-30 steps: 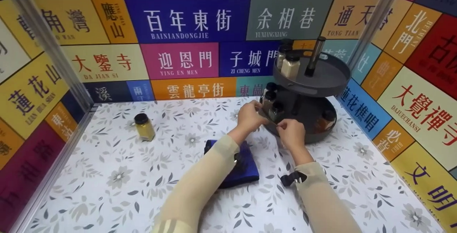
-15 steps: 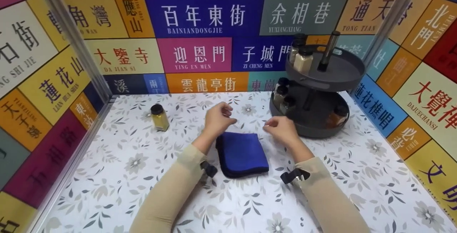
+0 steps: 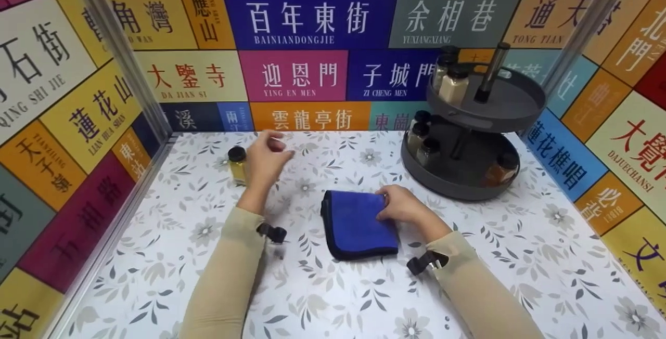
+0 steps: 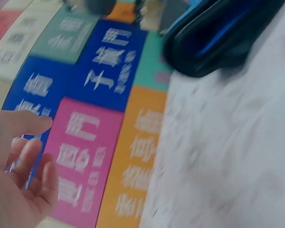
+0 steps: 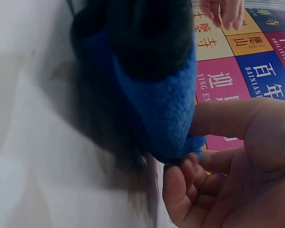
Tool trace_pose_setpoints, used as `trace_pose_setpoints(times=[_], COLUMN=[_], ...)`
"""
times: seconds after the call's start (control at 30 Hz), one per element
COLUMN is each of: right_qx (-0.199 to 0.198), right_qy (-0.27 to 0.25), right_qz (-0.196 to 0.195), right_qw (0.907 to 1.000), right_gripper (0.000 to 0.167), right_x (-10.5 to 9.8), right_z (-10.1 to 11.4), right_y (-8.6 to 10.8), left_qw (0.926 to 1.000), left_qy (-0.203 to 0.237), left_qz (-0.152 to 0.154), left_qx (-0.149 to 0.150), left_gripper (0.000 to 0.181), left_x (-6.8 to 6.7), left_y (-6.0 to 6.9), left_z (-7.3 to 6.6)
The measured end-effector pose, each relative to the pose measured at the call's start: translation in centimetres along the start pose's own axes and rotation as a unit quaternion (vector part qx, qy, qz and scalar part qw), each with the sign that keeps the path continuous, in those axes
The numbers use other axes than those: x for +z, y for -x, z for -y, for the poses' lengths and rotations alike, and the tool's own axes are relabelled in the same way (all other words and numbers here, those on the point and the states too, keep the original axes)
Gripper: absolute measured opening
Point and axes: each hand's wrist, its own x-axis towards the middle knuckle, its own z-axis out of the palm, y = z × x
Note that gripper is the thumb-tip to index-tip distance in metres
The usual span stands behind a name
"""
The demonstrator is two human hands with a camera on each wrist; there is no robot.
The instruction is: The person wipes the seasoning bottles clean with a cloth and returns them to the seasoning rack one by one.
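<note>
Nearest you, your right hand (image 3: 400,205) now pinches the right edge of the folded blue cloth (image 3: 359,222). Beyond, your left hand (image 3: 264,159), loosely curled, holding nothing, has moved beside the black-capped yellow jar (image 3: 238,170); contact cannot be told. Work appears divided between these, away from the farther two-tier rack (image 3: 489,120).

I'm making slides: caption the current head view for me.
The right hand grips a folded blue cloth by its edge, the empty left hand near a yellow jar.

Long beige sleeves (image 3: 221,276) with small black wrist mounts (image 3: 273,233) (one per side)
</note>
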Motion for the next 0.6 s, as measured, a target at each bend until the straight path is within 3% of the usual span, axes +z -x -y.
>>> trace_pose_setpoints(times=[0.1, 0.23, 0.33, 0.43, 0.6], right_qx=[0.002, 0.013, 0.032, 0.055, 0.069], right_qy=[-0.024, -0.073, -0.126, -0.179, -0.205], right_qz=[-0.010, -0.014, -0.016, -0.013, -0.010], right_qw=[0.9997, 0.9972, 0.9913, 0.9823, 0.9763], right_gripper=[0.048, 0.029, 0.024, 0.022, 0.027], right_x=[-0.1, -0.1, -0.1, -0.1, 0.2], right_z=[0.1, 0.2, 0.1, -0.1, -0.4], right_y=[-0.1, -0.1, -0.2, -0.3, -0.4], left_qw=[0.9976, 0.9860, 0.9792, 0.9807, 0.9893], left_qy=[0.014, 0.037, 0.050, 0.064, 0.046], left_qz=[-0.068, -0.162, -0.196, -0.178, -0.091], left_qx=[0.004, -0.009, -0.018, -0.049, -0.104], left_gripper=[0.036, 0.040, 0.049, 0.061, 0.084], left_x=[-2.3, -5.0, -5.9, -5.9, -5.1], left_y=[-1.1, -2.1, -2.4, -2.4, -2.3], left_z=[0.7, 2.7, 5.2, 8.1, 11.3])
